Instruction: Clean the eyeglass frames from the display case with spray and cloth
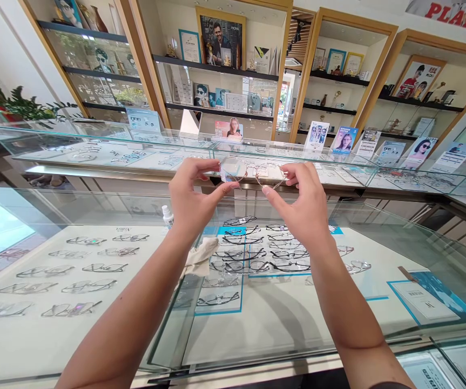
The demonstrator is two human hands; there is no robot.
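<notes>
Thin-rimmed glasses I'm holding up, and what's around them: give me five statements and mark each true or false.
1. The right hand holds the thin-rimmed, rounded glasses. True.
2. The left hand grips the crumpled beige cloth. False: the cloth lies lower down in view, partly behind the left forearm.
3. The left hand's fingers are at the edge of a clear lens. True.
4. The small white spray bottle lies on its side. False: it stands upright.
5. Gold-framed picture stands on wood-edged shelving. True.
</notes>
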